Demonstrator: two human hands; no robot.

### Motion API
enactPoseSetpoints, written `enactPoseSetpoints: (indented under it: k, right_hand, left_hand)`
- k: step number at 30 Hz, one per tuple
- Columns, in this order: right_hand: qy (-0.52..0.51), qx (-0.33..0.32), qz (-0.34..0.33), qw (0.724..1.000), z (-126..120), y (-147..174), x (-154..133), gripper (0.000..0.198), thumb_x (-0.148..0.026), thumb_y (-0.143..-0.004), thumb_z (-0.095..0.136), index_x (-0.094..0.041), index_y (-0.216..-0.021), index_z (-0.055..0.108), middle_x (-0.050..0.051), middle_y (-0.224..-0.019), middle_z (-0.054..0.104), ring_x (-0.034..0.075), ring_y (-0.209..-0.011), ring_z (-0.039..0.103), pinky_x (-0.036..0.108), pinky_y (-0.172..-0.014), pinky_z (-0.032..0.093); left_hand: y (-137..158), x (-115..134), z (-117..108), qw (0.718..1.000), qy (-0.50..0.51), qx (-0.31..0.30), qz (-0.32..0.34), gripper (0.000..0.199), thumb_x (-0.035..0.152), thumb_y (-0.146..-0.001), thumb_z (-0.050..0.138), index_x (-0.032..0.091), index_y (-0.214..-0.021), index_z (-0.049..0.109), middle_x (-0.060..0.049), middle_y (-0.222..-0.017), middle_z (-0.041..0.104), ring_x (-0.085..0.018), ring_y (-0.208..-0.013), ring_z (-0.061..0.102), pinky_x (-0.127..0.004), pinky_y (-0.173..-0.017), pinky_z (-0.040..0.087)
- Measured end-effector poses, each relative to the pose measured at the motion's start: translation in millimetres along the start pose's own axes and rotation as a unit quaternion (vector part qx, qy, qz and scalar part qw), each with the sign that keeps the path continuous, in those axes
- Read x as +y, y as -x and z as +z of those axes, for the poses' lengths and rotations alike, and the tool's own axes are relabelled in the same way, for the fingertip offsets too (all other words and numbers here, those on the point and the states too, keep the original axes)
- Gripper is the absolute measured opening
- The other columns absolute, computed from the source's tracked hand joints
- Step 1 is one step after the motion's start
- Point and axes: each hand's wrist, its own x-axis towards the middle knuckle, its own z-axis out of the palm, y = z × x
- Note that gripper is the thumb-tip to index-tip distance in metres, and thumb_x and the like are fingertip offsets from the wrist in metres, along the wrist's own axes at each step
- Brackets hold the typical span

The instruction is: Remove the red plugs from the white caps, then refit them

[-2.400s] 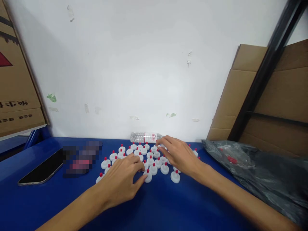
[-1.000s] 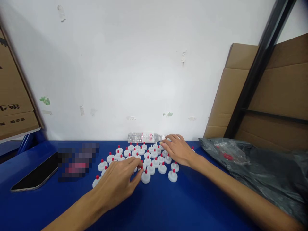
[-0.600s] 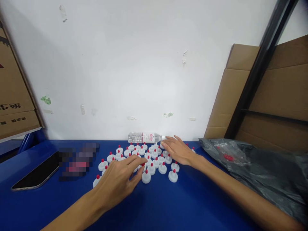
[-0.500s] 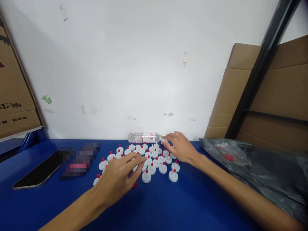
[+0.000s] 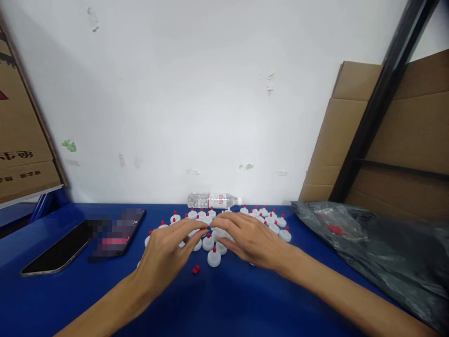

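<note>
Above the blue table, my left hand (image 5: 171, 243) has its thumb and fingertips pinched on a small red tip (image 5: 206, 228). Close beside it, my right hand (image 5: 249, 236) grips a white spout cap (image 5: 218, 233), partly covered by its fingers. The two sets of fingertips nearly meet. Around and beneath both hands stand many white spout caps with red tips, such as one white cap (image 5: 213, 258) in front. A few loose red tips (image 5: 196, 269) lie on the table near me.
A clear plastic bottle (image 5: 210, 200) lies against the white wall. Two phones, one a dark phone (image 5: 56, 248), rest at the left. A grey plastic bag (image 5: 379, 252) with red pieces in a clear bag (image 5: 335, 229) covers the right side. Cardboard (image 5: 336, 135) leans behind it.
My right hand has come back from beside the bottle's neck to my left hand, bringing a white spout cap. My left hand has stayed almost in place.
</note>
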Motion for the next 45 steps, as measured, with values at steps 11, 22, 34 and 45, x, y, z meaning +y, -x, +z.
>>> enactPoseSetpoints:
  k: [11, 22, 34, 45]
  right_hand:
    - [-0.021, 0.073, -0.032, 0.997, -0.4, 2.3, -5.2, 0.047, -0.011, -0.099, 0.050, -0.023, -0.144, 0.038, 0.009, -0.121, 0.070, 0.020, -0.108, 0.067, 0.037, -0.091, 0.059]
    - [-0.059, 0.137, -0.065, 0.987, -3.5, 0.6, -2.8, 0.028, -0.018, -0.102, 0.054, -0.020, -0.129, 0.049, 0.008, -0.115, 0.074, 0.016, -0.114, 0.067, 0.033, -0.098, 0.056]
    - [-0.044, 0.170, -0.102, 0.979, -11.7, -2.4, -14.4, 0.009, -0.019, -0.104, 0.050, -0.022, -0.106, 0.058, 0.009, -0.116, 0.074, 0.015, -0.101, 0.072, 0.031, -0.090, 0.059]
    - [0.087, -0.023, -0.048, 0.995, -10.3, -2.9, 14.1, 0.022, -0.013, -0.100, 0.049, -0.018, -0.119, 0.059, 0.011, -0.111, 0.068, 0.023, -0.099, 0.064, 0.038, -0.084, 0.053]
  left_hand:
    - [-1.8, -1.3, -1.1, 1.000, 0.012, -0.007, 0.019, 0.013, 0.022, -0.101, 0.057, 0.022, -0.103, 0.070, 0.001, -0.083, 0.076, -0.012, -0.064, 0.067, -0.021, -0.055, 0.047]
    - [1.3, -4.7, -0.5, 0.998, -0.036, -0.027, 0.032, 0.021, 0.030, -0.105, 0.050, 0.021, -0.112, 0.068, 0.000, -0.086, 0.078, -0.011, -0.057, 0.066, -0.021, -0.055, 0.046]
    - [4.0, 7.7, -2.3, 0.991, 0.052, -0.119, -0.004, 0.027, 0.021, -0.105, 0.033, 0.021, -0.088, 0.055, 0.004, -0.066, 0.058, -0.012, -0.053, 0.050, -0.024, -0.053, 0.034]
    - [-6.1, 9.4, -7.2, 0.972, -0.078, -0.212, -0.065, 0.023, 0.028, -0.101, 0.041, 0.021, -0.093, 0.062, 0.000, -0.074, 0.069, -0.018, -0.059, 0.061, -0.029, -0.057, 0.034]
